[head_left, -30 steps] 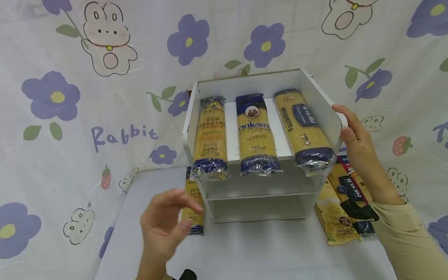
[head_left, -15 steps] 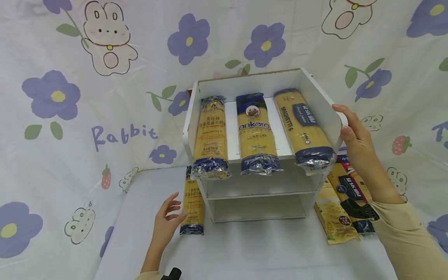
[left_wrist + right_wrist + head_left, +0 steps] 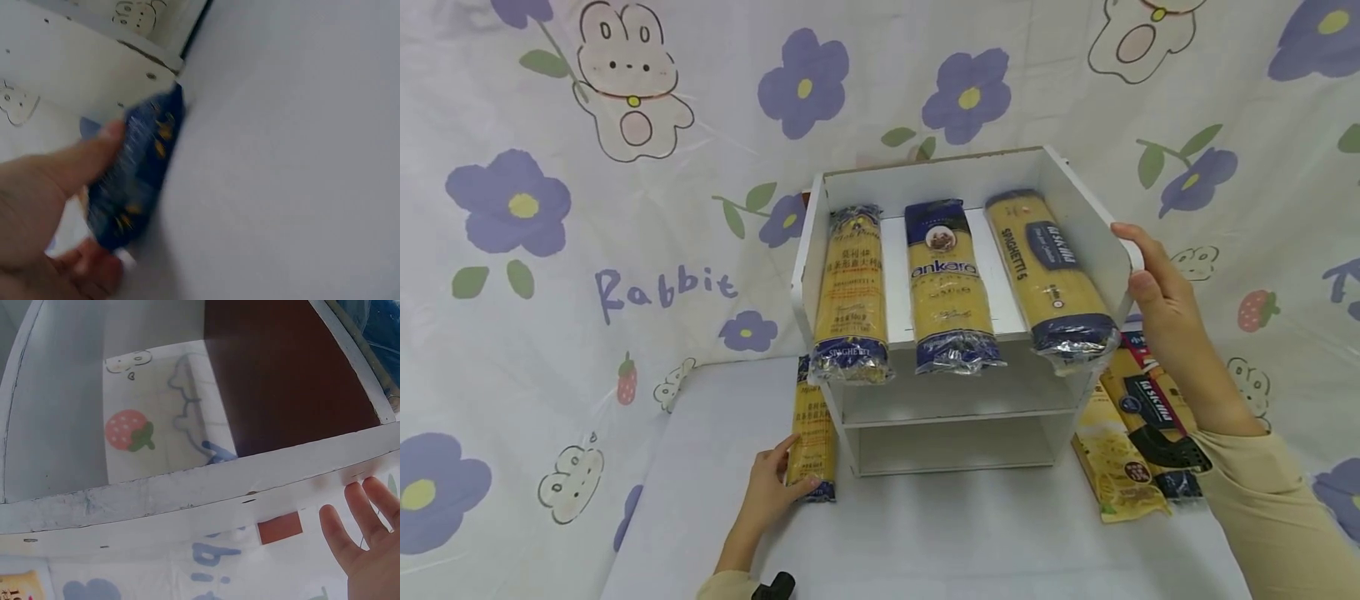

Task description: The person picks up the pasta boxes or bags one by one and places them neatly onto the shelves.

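I have the white shelf [image 3: 932, 185] on the counter [image 3: 955, 533], my right hand [image 3: 1172, 317] resting straight-fingered on its right side. Just left stands the spaghetti pack's [image 3: 815, 421] long axis, running near to far; my nearer left hand [image 3: 767, 483] pinches its near end. Only the left wrist view shows the blue end face.

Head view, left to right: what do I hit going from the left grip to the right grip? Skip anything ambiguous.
Left grip → lower Chinese-lettered spaghetti pack → upper Chinese-lettered spaghetti pack → Ankara pasta pack → La Sicilia Spaghetti 5 pack → right grip.
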Action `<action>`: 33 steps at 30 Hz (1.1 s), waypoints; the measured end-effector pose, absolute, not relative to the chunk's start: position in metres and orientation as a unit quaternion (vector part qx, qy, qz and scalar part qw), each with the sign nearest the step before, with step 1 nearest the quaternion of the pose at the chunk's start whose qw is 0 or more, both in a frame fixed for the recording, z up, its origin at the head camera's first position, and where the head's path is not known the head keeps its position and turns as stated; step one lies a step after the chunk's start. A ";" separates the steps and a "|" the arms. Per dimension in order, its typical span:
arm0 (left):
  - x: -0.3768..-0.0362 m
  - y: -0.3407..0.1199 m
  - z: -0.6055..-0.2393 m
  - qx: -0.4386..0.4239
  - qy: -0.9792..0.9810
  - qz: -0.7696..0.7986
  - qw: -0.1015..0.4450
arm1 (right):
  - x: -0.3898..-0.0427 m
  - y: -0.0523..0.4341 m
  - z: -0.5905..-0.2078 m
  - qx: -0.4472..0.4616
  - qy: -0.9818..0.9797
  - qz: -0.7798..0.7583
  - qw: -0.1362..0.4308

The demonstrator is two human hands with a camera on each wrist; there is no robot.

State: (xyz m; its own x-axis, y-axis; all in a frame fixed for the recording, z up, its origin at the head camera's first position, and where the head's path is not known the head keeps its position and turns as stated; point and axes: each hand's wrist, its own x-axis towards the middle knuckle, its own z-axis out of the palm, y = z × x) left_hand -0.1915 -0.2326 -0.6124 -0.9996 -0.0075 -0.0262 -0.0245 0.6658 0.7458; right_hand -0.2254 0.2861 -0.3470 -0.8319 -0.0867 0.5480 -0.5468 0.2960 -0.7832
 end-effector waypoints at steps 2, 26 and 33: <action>-0.193 -0.227 -0.606 -0.014 0.919 0.394 0.015 | -0.226 0.286 -0.347 0.208 -0.775 0.558 0.210; -0.209 -0.239 -0.585 0.056 0.809 0.542 0.221 | -0.226 0.287 -0.347 0.211 -0.780 0.554 0.201; -0.207 -0.239 -0.600 0.052 0.737 0.637 0.219 | -0.227 0.287 -0.347 0.218 -0.766 0.571 0.203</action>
